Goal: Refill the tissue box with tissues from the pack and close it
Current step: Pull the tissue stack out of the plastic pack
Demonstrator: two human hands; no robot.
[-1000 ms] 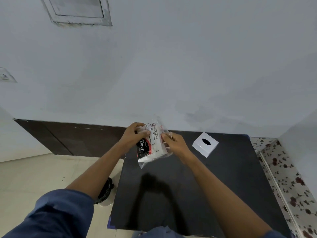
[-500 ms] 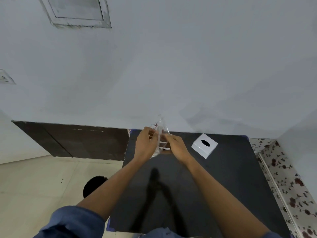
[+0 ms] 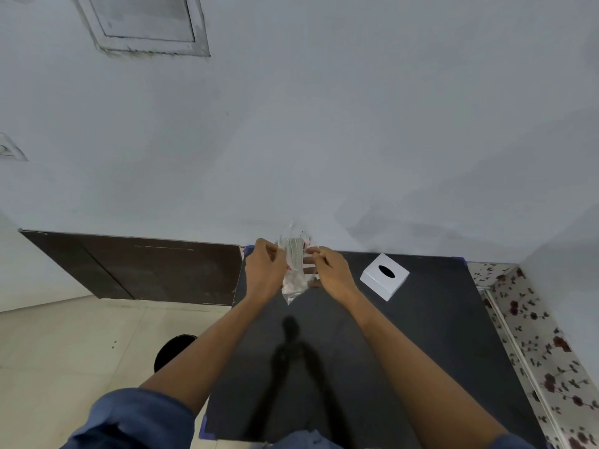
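You stand over a black desk [image 3: 372,351] set against a pale wall, arms stretched forward. Both of your hands are raised above the far edge of the desk, holding a clear plastic tissue pack [image 3: 295,270] between them. Your left hand [image 3: 264,273] has its grip closed on the left side of the pack near the top; your right hand [image 3: 330,270] pinches the right side of the wrapper with fingertips and thumb. The pack hangs edge-on to you, so you see a narrow strip of crinkled film with white tissues inside and a few red marks.

The white tissue box [image 3: 384,276] sits on the desk just to the right of your right hand, apart from it, with its dark oval slot facing up. It looks shut and untouched.

The task seems to be at its start. The wrapper appears not yet torn open, though the film is too small and shiny to be sure. Opening the pack, opening the box, loading the tissues and closing the box all look left to do.

Compared with a second ago, the pack has turned: then its broad printed face with a black and red label faced you, now only its thin edge does. Your left hand has moved round to the pack's side, and both hands sit a little farther from you
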